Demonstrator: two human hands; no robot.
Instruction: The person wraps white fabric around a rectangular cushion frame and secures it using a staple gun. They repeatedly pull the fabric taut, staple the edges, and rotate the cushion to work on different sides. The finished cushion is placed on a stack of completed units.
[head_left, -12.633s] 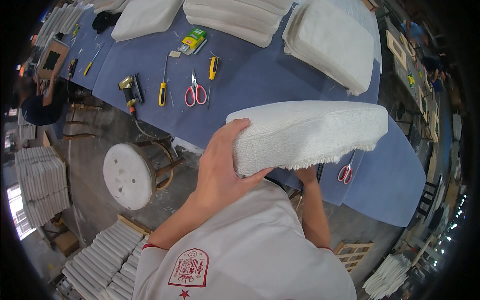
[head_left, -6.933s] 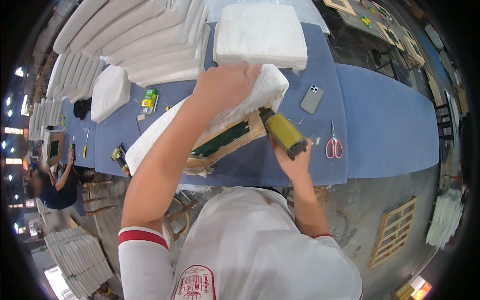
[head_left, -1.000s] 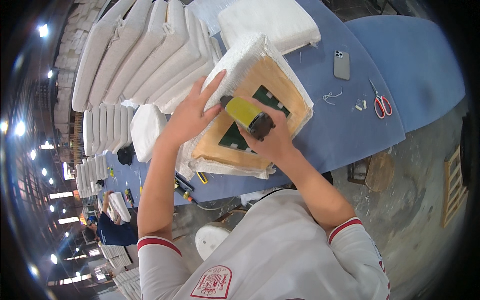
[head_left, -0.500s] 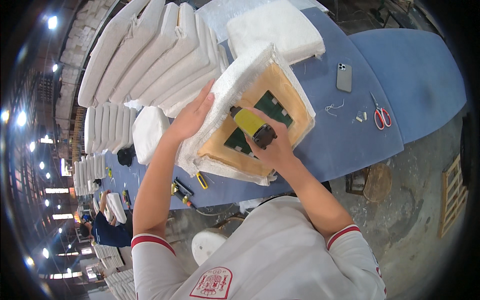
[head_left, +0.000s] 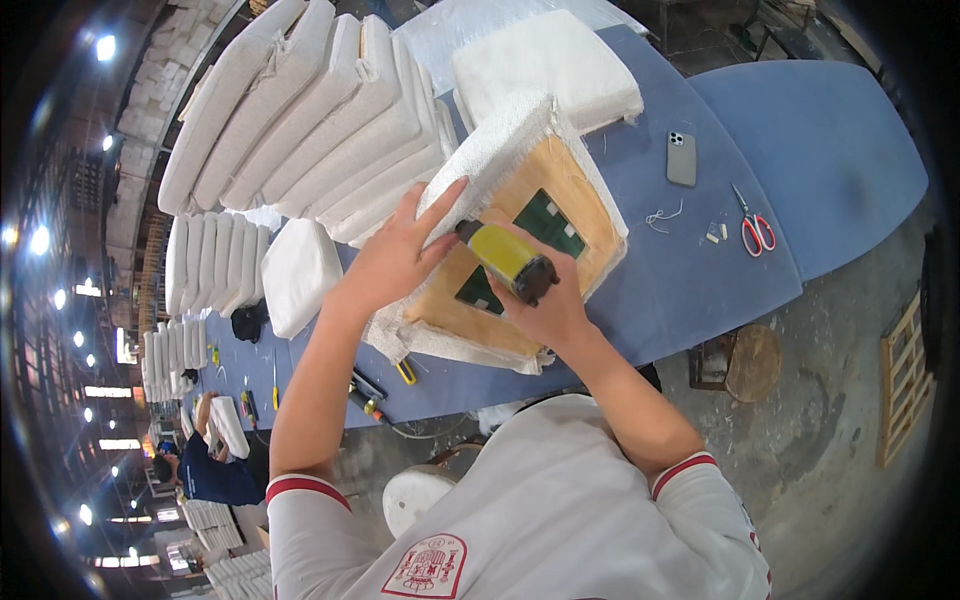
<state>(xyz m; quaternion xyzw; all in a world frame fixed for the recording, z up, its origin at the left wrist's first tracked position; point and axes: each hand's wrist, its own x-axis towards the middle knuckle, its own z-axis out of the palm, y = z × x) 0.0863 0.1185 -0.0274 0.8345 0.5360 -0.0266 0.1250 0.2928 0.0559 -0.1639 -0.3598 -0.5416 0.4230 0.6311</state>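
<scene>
On the blue table (head_left: pixel 700 270), a white-covered seat cushion (head_left: pixel 500 240) lies with its wooden underside up, directly before the person. Left hand (head_left: pixel 400 255) presses flat, fingers spread, on its fabric edge; right hand (head_left: pixel 545 305) grips a yellow staple gun (head_left: pixel 505 260) against the board. Scissors (head_left: pixel 752 225) and a phone (head_left: pixel 682 158) lie well apart to the right.

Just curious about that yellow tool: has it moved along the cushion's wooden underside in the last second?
Cannot tell: the yellow tool sits over the green patch as before, and the camera itself shifted.
</scene>
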